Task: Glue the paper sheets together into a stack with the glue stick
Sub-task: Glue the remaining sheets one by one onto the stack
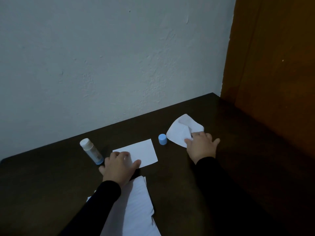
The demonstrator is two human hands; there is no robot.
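A white paper sheet (141,152) lies flat on the dark table (238,167). My left hand (119,167) rests on its near left corner, fingers pressing it down. An uncapped glue stick (92,152) stands tilted just left of that hand. Its blue cap (162,139) sits to the right of the sheet. My right hand (201,146) grips the edge of a crumpled white tissue (182,129) at the far right. A pile of white paper sheets (139,206) lies near me, partly hidden under my left sleeve.
A pale wall (110,57) rises right behind the table's far edge. A brown wooden door (276,65) stands at the right, beside the table's corner.
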